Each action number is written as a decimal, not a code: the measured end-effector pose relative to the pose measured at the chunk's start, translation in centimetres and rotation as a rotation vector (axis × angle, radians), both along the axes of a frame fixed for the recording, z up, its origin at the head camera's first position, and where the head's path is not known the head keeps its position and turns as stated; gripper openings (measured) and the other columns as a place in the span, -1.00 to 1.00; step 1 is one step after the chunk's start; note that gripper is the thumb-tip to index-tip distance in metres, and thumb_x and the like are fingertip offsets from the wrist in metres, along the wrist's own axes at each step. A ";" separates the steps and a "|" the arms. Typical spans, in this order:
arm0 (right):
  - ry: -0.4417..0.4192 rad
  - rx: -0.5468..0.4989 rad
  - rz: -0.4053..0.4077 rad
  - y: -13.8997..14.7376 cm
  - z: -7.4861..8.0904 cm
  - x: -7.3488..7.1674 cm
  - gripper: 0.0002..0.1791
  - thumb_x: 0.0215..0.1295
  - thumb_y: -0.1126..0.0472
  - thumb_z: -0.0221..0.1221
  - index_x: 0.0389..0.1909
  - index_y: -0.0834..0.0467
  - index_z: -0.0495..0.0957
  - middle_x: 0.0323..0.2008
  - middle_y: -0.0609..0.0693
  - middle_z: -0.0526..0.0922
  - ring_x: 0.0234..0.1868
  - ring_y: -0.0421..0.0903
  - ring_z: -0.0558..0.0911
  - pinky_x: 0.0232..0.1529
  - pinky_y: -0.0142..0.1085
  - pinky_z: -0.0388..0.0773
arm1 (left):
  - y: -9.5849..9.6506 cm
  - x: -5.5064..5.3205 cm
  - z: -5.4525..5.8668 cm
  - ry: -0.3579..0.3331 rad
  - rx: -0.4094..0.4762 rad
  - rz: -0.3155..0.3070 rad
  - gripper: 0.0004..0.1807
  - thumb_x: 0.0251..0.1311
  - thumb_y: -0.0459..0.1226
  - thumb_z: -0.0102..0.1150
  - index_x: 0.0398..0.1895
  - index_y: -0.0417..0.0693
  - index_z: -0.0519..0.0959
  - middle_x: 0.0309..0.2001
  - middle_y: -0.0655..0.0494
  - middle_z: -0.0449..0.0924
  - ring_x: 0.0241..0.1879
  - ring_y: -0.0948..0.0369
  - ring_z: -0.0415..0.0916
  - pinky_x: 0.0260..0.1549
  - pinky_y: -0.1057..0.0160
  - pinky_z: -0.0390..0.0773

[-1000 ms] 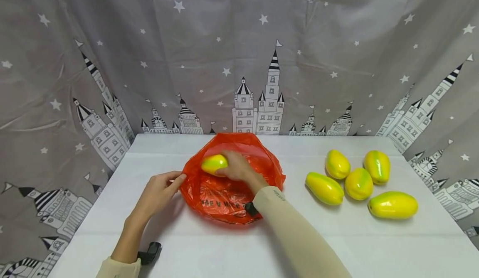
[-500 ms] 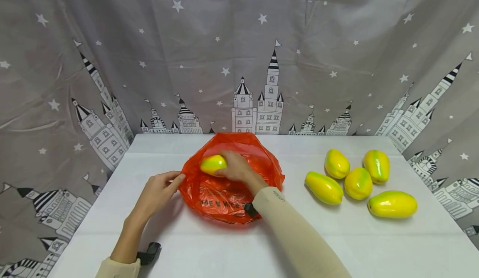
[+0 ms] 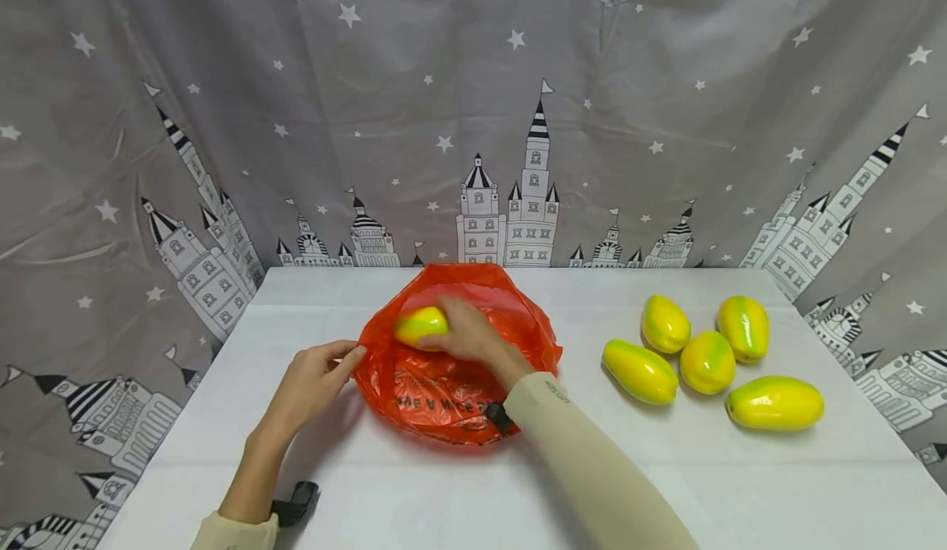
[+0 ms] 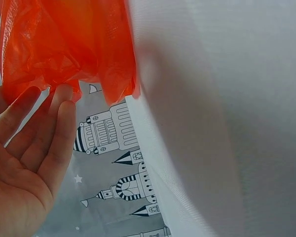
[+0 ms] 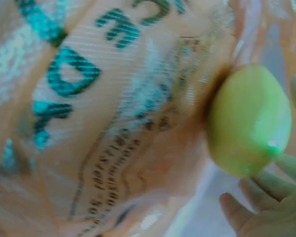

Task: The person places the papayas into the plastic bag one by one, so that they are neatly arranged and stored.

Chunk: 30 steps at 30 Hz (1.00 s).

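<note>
A red plastic bag (image 3: 444, 427) lies on the white table with its mouth spread wide. My left hand (image 3: 314, 381) pinches its left rim; in the left wrist view the fingertips meet the red film (image 4: 69, 44). Inside the bag is a glossy yellow-green papaya (image 3: 420, 327). My right hand (image 3: 466, 332) reaches in beside it. From the right wrist, the papaya (image 5: 250, 121) sits against the printed plastic, and the right hand's fingers (image 5: 256, 200) are spread and loose, the nearest at its lower edge.
Several more papayas (image 3: 708, 362) are grouped on the right of the white table (image 3: 592, 484). Behind the table hangs a grey curtain (image 3: 414, 57) printed with castles and stars.
The papaya in the bag has shifted very slightly left. My right hand's fingers are blurred against it now. The left hand keeps its place at the rim.
</note>
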State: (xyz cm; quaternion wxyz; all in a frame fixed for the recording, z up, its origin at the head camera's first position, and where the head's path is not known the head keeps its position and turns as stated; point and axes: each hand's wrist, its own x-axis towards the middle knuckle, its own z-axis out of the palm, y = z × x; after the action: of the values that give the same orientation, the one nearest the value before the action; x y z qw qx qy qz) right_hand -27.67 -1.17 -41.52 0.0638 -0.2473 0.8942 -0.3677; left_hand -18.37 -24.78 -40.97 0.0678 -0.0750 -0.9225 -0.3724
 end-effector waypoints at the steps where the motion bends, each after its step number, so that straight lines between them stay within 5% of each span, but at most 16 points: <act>1: 0.005 0.012 0.002 0.1 0.2 0.1 -0.30 0.21 0.01 0.38 0.30 0.18 0.37 0.06 0.02 0.51 0.01 -0.04 0.49 0.11 -0.19 0.46 | 0.0 0.0 0.0 -0.001 -0.001 -0.001 -0.56 0.44 -0.11 0.07 0.07 -0.32 0.61 -0.02 -0.22 0.65 -0.15 -0.06 0.64 -0.20 0.00 0.64; 13: 0.068 0.101 0.031 1.9 2.3 2.2 -0.21 0.25 0.07 0.35 0.41 0.23 0.25 0.22 0.08 0.47 0.20 0.00 0.44 0.29 -0.13 0.33 | 0.1 -0.1 -0.1 0.009 -0.010 -0.010 -0.57 0.45 -0.12 0.06 0.06 -0.33 0.62 -0.02 -0.22 0.65 -0.11 -0.08 0.63 -0.11 -0.08 0.60; 30: 0.142 -0.013 0.110 6.5 5.1 5.7 -0.26 0.28 -0.07 0.30 0.41 0.09 0.32 0.33 -0.01 0.42 0.34 -0.07 0.37 0.34 -0.08 0.26 | 0.2 0.0 -0.2 0.003 -0.015 -0.006 -0.57 0.44 -0.12 0.07 0.06 -0.35 0.61 -0.03 -0.24 0.65 -0.13 -0.08 0.64 -0.16 -0.04 0.63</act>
State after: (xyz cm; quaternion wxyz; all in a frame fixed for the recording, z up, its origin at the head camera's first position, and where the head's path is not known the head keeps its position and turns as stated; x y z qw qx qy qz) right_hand -21.96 5.32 -36.45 0.0190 -0.3220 0.8791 -0.3508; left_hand -18.42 -24.60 -41.20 0.0678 -0.0788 -0.9249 -0.3656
